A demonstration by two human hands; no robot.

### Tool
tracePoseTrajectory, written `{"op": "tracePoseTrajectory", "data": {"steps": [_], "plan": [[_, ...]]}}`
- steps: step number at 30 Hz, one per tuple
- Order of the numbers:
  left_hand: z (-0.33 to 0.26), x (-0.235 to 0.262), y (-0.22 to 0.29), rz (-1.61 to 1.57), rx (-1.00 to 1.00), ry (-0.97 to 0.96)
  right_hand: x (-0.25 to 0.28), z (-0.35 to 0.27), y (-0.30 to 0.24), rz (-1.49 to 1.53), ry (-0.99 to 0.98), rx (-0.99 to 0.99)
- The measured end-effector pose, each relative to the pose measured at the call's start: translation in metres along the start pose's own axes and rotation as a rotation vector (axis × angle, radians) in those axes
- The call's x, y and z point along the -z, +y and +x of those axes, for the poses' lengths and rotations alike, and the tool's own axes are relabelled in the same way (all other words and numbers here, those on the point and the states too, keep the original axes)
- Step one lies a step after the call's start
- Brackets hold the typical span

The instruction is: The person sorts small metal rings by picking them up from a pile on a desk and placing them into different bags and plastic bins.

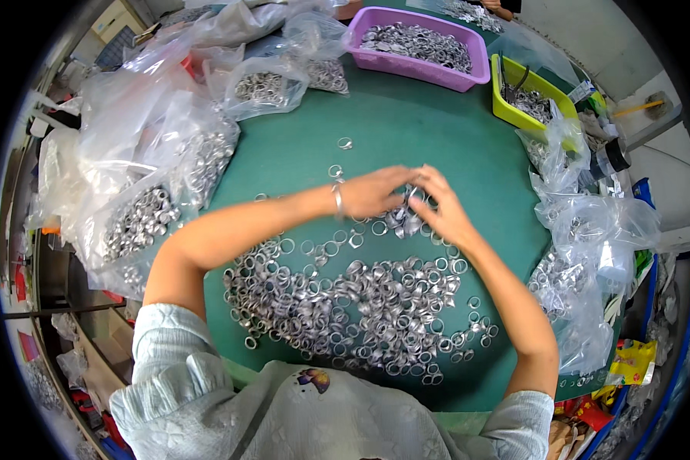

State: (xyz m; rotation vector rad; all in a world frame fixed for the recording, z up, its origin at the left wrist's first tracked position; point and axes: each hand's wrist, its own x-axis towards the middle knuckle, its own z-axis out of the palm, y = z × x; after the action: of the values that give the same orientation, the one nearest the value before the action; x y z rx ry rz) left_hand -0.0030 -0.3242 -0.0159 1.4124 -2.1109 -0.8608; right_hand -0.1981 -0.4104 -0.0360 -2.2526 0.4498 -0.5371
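My left hand (372,193), slightly blurred, reaches across the table with its fingers stretched out to the right. Its fingertips meet those of my right hand (446,213), whose thumb and curved fingers are apart. Below and between the hands sits a small cluster of silver-coloured metal rings (403,222); the hands partly cover it. Whether any ring is between the fingers is hidden. Nearer to me spreads a large heap of similar rings (345,307). Single rings lie loose around it, and one ring (345,143) lies beyond my left hand.
The green table (284,153) carries ring-filled clear bags (153,153) on the left and more plastic bags (583,261) on the right. At the back stand a purple tub (468,77) and a yellow-green tub (514,115) holding metal pieces. Another person's hand (498,8) shows at the far edge.
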Motion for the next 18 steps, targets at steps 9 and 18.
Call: {"op": "tracePoseTrajectory", "data": {"steps": [9,18], "plan": [[-0.121,-0.001,0.068,-0.087,0.133,0.076,-0.024,-0.044,-0.095,-0.066,-0.292,0.006],[-0.056,0.031,-0.04,0.31,0.262,0.433,-0.011,-0.078,-0.124,0.031,0.095,-0.254]]}}
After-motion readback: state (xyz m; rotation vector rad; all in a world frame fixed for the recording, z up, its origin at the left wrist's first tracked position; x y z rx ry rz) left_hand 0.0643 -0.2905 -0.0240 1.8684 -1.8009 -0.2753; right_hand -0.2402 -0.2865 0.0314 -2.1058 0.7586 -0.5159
